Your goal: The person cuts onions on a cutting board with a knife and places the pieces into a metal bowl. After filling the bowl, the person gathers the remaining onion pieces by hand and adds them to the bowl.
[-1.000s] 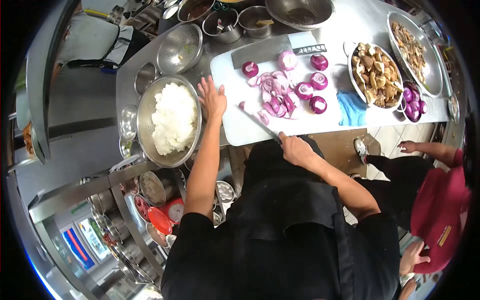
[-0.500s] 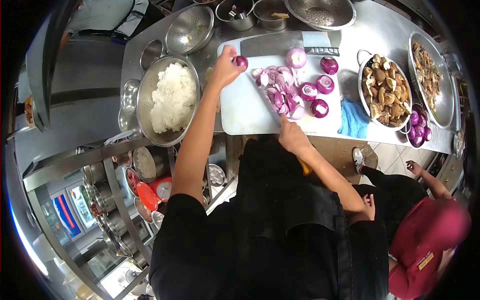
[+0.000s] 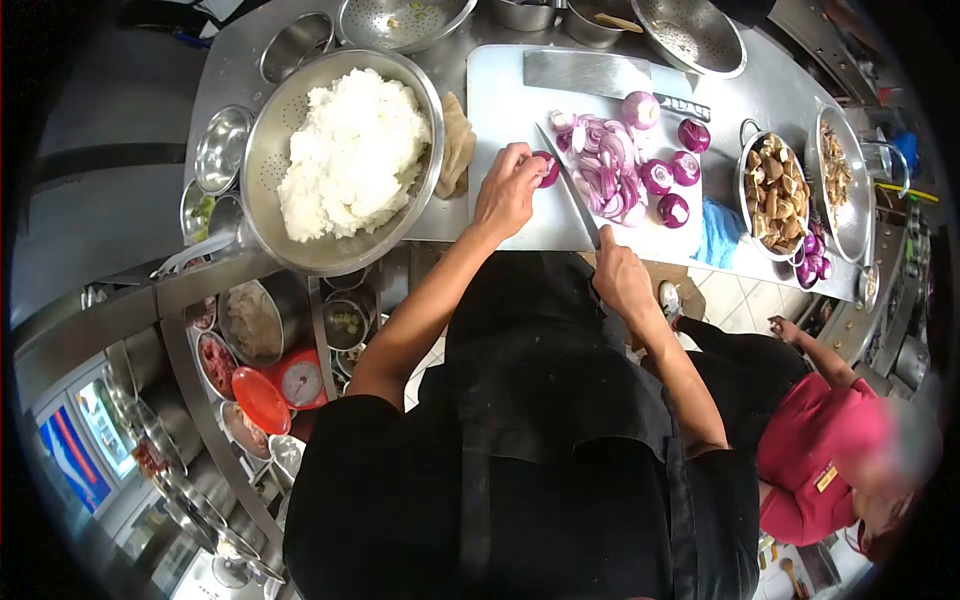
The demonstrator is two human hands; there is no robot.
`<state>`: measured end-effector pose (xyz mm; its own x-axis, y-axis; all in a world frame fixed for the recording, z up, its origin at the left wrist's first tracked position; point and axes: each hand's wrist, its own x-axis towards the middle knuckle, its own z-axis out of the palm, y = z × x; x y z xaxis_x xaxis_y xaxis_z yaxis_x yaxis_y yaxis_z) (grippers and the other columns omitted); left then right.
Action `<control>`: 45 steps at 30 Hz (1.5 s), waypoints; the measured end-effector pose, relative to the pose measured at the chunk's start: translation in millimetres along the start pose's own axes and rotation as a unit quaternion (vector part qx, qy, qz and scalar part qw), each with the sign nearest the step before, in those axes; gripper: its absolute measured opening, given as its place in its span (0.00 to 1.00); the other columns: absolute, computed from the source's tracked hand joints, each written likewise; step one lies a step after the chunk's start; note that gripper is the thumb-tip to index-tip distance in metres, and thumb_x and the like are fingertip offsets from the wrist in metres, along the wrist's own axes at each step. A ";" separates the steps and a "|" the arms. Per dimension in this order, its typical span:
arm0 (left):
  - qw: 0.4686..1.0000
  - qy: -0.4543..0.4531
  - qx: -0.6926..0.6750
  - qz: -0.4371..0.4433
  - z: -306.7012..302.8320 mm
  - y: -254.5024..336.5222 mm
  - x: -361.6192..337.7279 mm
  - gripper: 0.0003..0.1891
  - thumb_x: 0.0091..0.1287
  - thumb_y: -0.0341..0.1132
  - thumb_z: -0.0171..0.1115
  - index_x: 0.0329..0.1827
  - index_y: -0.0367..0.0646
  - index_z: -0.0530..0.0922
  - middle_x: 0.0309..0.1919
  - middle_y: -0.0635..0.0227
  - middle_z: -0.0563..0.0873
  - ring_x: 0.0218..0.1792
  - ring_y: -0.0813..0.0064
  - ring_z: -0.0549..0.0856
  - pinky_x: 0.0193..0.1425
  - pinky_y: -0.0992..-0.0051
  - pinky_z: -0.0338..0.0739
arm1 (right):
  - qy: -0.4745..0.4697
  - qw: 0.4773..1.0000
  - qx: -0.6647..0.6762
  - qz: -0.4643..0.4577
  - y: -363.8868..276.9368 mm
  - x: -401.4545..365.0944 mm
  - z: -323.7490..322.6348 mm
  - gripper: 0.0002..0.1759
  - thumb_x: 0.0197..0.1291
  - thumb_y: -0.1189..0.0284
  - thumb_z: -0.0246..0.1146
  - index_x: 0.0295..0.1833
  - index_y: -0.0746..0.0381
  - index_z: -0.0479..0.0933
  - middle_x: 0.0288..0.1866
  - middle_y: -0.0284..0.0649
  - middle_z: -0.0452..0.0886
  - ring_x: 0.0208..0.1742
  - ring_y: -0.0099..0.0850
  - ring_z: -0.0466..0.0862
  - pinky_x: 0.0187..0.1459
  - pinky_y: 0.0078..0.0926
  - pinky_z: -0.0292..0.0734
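My left hand [image 3: 508,190] presses a peeled red onion [image 3: 546,168] down on the white cutting board [image 3: 505,110]. My right hand [image 3: 620,275] grips the handle of a knife [image 3: 572,185], whose blade runs up the board just right of that onion. A heap of sliced red onion [image 3: 605,165] lies to the right of the blade. Several whole peeled onions [image 3: 672,175] sit beyond the heap. A cleaver [image 3: 590,73] rests flat along the board's far edge.
A big steel colander of white rice [image 3: 350,150] stands left of the board, a folded cloth [image 3: 458,145] between them. A blue cloth [image 3: 720,235], a bowl of mushrooms [image 3: 775,195] and small red onions [image 3: 815,258] lie right. A person in red [image 3: 830,460] crouches at right.
My left hand carried an onion from the board's far edge down to the near middle and set it on the board. My right hand brought the knife beside it. The view shifted closer.
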<state>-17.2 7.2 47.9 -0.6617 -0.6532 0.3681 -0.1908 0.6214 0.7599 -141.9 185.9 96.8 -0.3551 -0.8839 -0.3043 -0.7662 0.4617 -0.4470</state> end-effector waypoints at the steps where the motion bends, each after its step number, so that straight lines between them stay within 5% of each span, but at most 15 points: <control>1: 1.000 0.005 -0.003 0.009 1.5 -2.7 0.2 0.11 0.56 0.21 0.59 0.41 0.41 0.76 0.42 0.60 0.73 0.42 0.57 0.76 0.42 0.62 0.74 | 0.006 1.000 0.004 0.000 -7.3 -1.3 -6.3 0.13 0.55 0.81 0.48 0.47 0.68 0.63 0.24 0.63 0.77 0.29 0.60 0.79 0.33 0.57 0.72; 8: 0.999 0.016 -0.040 0.026 5.5 -11.9 -0.6 0.13 0.55 0.19 0.57 0.43 0.39 0.75 0.43 0.59 0.74 0.42 0.56 0.76 0.44 0.62 0.73 | -0.057 0.996 -0.028 0.064 -59.8 -20.1 -31.4 0.13 0.56 0.80 0.49 0.48 0.70 0.62 0.22 0.62 0.77 0.29 0.60 0.79 0.34 0.56 0.73; 18: 0.997 -0.004 -0.083 0.006 5.1 -14.3 3.2 0.14 0.55 0.21 0.59 0.45 0.40 0.76 0.43 0.60 0.74 0.43 0.57 0.76 0.45 0.62 0.73 | -0.007 0.999 0.013 0.044 -33.8 55.6 25.6 0.16 0.57 0.77 0.53 0.51 0.70 0.63 0.29 0.63 0.79 0.34 0.60 0.81 0.38 0.53 0.74; 22: 0.999 -0.023 -0.007 0.044 3.9 -0.7 9.7 0.15 0.57 0.25 0.61 0.49 0.41 0.78 0.47 0.61 0.75 0.46 0.58 0.76 0.48 0.61 0.72 | -0.074 0.983 0.154 0.070 -14.8 54.3 -3.5 0.19 0.60 0.72 0.56 0.53 0.70 0.63 0.30 0.63 0.79 0.35 0.59 0.81 0.39 0.52 0.74; 26: 0.985 -0.129 0.112 -0.006 2.2 12.5 10.1 0.19 0.57 0.28 0.64 0.53 0.44 0.74 0.47 0.62 0.76 0.48 0.59 0.78 0.46 0.60 0.72 | -0.046 0.998 0.024 0.045 14.4 37.6 0.7 0.25 0.60 0.71 0.56 0.61 0.69 0.61 0.30 0.63 0.79 0.38 0.59 0.81 0.40 0.53 0.73; 31: 0.990 -0.119 0.021 -0.075 -2.9 13.2 -1.4 0.16 0.57 0.25 0.63 0.49 0.42 0.73 0.44 0.60 0.74 0.39 0.54 0.81 0.41 0.58 0.75 | -0.009 0.999 -0.038 0.012 -3.9 7.4 -1.7 0.20 0.54 0.79 0.53 0.54 0.71 0.63 0.23 0.58 0.78 0.28 0.56 0.82 0.31 0.51 0.76; 34: 0.989 -0.132 0.063 -0.012 -3.0 11.1 -0.9 0.14 0.57 0.22 0.61 0.47 0.41 0.74 0.42 0.60 0.73 0.38 0.55 0.82 0.39 0.60 0.76 | -0.018 1.000 -0.023 -0.003 -4.8 10.4 6.7 0.19 0.52 0.80 0.52 0.52 0.70 0.64 0.23 0.59 0.79 0.29 0.56 0.82 0.32 0.50 0.77; 45: 0.990 -0.132 0.040 0.003 -2.1 10.5 0.9 0.12 0.58 0.20 0.59 0.44 0.41 0.75 0.42 0.59 0.73 0.36 0.55 0.81 0.38 0.60 0.75 | -0.013 1.000 0.005 -0.027 -11.3 16.5 -2.3 0.14 0.55 0.81 0.49 0.49 0.70 0.64 0.23 0.60 0.78 0.29 0.59 0.80 0.33 0.53 0.75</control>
<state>-18.2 12.2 57.3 -0.8276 -0.5201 0.2114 -0.2359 0.6638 0.7097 -140.3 165.9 98.7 -0.2996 -0.9056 -0.3003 -0.7781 0.4141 -0.4723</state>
